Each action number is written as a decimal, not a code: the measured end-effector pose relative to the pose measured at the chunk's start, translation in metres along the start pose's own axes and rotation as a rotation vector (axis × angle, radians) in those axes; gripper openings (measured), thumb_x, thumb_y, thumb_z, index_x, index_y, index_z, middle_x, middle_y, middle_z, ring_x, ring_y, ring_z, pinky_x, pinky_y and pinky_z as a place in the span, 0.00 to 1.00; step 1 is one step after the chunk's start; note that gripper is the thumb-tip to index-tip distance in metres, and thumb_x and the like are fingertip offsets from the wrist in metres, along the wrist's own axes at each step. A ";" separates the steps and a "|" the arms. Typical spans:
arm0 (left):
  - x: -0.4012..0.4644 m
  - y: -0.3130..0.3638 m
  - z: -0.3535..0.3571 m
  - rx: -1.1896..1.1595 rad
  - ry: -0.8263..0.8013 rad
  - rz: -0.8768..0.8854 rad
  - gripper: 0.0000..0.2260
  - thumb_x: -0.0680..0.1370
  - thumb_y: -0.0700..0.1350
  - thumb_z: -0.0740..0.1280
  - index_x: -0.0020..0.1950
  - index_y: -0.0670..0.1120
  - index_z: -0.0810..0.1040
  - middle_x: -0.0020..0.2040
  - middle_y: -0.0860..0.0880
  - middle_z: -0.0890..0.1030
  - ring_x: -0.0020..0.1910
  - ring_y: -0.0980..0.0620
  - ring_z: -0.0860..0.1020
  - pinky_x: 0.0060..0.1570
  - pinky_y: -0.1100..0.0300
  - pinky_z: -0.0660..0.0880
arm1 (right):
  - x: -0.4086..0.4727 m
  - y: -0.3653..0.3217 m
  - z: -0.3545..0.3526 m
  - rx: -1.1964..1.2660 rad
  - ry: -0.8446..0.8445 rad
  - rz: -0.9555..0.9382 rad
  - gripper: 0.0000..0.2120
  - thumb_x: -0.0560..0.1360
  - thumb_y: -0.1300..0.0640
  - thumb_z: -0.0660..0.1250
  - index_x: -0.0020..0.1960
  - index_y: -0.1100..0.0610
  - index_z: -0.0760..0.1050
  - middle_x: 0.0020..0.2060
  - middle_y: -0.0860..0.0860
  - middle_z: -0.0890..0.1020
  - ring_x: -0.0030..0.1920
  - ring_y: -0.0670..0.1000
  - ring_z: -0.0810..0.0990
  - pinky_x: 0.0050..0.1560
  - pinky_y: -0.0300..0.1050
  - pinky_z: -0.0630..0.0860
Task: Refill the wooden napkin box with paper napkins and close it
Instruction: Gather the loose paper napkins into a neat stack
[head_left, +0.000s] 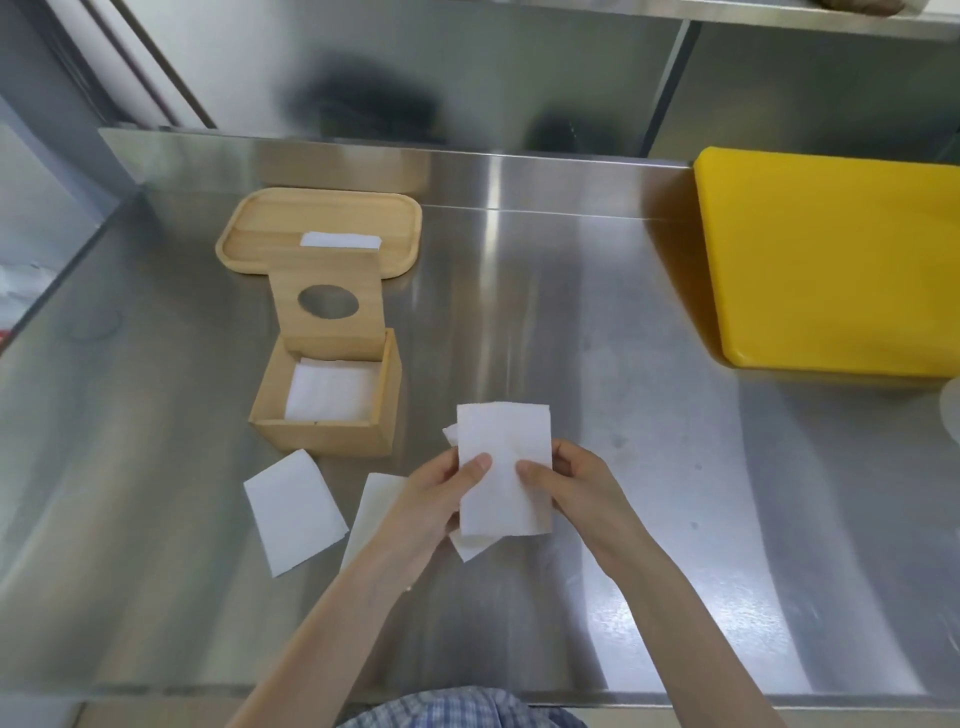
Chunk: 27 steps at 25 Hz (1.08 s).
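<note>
The wooden napkin box (322, 431) stands open on the steel counter, with white napkins (332, 389) lying inside. Its lid (328, 306), with a round hole, leans upright on the box's far rim. In front of the box, my left hand (441, 499) and my right hand (576, 488) both grip a small stack of white paper napkins (506, 467), thumbs on top. Two more napkins lie flat on the counter: one (293, 512) at the left and one (371, 514) partly under my left wrist.
A wooden tray (260, 228) holding one napkin (340, 240) sits behind the box. A thick yellow cutting board (831, 260) lies at the right. The steel counter (623, 415) meets a steel back wall, and its front edge runs near my body.
</note>
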<state>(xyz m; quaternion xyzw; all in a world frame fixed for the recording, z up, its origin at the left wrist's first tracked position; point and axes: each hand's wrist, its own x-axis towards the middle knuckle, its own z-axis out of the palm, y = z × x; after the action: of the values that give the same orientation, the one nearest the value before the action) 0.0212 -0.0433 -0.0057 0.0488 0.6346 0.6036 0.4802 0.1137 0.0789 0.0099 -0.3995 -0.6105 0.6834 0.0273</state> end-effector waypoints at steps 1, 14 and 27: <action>-0.004 0.000 -0.005 -0.009 0.026 -0.004 0.06 0.78 0.45 0.63 0.51 0.48 0.79 0.48 0.48 0.84 0.47 0.50 0.81 0.46 0.58 0.77 | 0.000 0.002 0.006 -0.004 -0.022 0.003 0.10 0.75 0.62 0.65 0.56 0.60 0.76 0.49 0.53 0.83 0.49 0.53 0.81 0.55 0.47 0.77; -0.016 0.008 -0.060 0.120 0.102 -0.045 0.11 0.80 0.44 0.60 0.57 0.43 0.78 0.60 0.43 0.81 0.60 0.44 0.78 0.62 0.49 0.73 | 0.053 0.015 0.036 -0.743 0.344 -0.044 0.17 0.76 0.53 0.63 0.61 0.60 0.72 0.61 0.58 0.74 0.61 0.58 0.74 0.56 0.48 0.72; -0.007 0.008 -0.066 0.066 0.054 -0.101 0.08 0.80 0.44 0.60 0.50 0.46 0.79 0.55 0.45 0.82 0.55 0.47 0.79 0.54 0.57 0.75 | 0.073 0.018 0.046 -0.998 0.347 0.091 0.18 0.74 0.54 0.64 0.61 0.62 0.71 0.61 0.60 0.70 0.63 0.61 0.68 0.61 0.53 0.69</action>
<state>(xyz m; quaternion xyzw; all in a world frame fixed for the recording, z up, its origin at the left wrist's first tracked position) -0.0232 -0.0929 -0.0080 0.0161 0.6686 0.5584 0.4908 0.0458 0.0750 -0.0460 -0.4973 -0.8300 0.2342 -0.0951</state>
